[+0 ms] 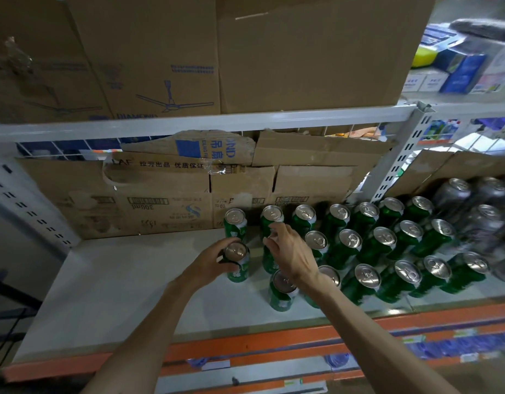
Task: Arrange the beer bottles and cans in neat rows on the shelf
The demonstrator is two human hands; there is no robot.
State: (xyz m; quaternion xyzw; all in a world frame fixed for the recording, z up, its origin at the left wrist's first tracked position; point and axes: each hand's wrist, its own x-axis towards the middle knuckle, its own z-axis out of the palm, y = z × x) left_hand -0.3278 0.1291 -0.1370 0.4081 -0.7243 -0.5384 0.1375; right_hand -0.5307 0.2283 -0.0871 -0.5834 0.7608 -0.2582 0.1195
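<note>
You're mid-row: left hand (214,263) fingers curled round a green can (239,270), right hand (291,255) seemingly pinching the neighbouring can (267,265) by its rim, so next nudge both in line with the back-row cans (304,221).

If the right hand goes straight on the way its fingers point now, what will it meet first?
Most likely the back-row green can just beyond the right hand's fingers; the gap between them looks small, but depth is hard to judge from this view.
</note>
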